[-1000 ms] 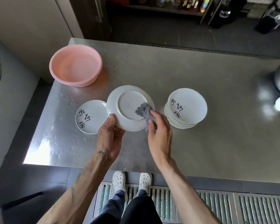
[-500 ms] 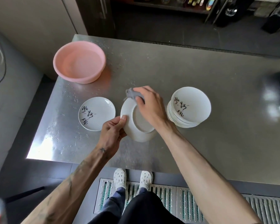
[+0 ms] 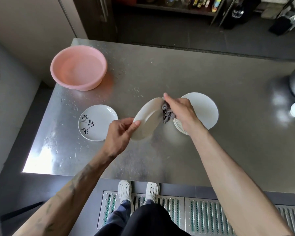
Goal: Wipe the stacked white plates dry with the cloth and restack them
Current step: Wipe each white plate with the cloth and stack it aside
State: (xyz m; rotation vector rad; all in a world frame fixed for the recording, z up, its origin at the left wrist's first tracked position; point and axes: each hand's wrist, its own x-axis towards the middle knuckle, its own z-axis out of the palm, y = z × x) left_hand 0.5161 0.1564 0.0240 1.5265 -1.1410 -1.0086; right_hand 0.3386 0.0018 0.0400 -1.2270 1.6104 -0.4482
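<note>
The left hand (image 3: 119,133) pinches the near rim of a white plate (image 3: 147,120) between curled thumb and fingers, holding it tilted above the middle of the bench (image 3: 228,133); the right hand (image 3: 180,111), fingers curled, grips a crumpled grey cloth (image 3: 167,114) against the plate's far edge; partly hidden by that hand, a stack of white plates (image 3: 205,109) sits right of centre; a single plate (image 3: 97,122) with black brush lettering lies flat nearer the left edge; a round pink plastic basin (image 3: 78,67) stands at the far left corner; the bench is scuffed, shiny steel; a slotted floor grate (image 3: 203,217) lies below its near edge.
</note>
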